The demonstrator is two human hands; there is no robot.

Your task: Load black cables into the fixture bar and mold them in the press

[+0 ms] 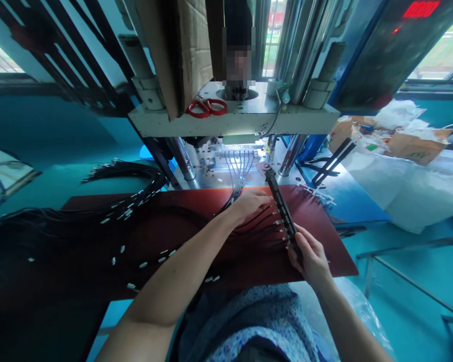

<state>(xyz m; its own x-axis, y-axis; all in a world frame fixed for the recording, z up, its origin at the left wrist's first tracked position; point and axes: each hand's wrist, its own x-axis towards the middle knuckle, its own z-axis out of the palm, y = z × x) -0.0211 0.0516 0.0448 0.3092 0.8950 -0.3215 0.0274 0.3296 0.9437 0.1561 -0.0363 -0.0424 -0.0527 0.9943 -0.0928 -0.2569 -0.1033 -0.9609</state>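
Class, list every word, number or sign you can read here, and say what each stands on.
Red LED display on the dark machine panel: red digits, too blurred to read.
Cardboard box: green print, too small to read.
Black cable jig in the right hand: no lettering seen.

Daylight enters from windows [443, 53] at back, slightly overexposed there. Strong teal colour cast over whole scene. Small lamp glows under press plate [234, 120]. Left table [41, 261] area dim, cables lost in shadow. Wide-angle distortion bends edges; corners soft.
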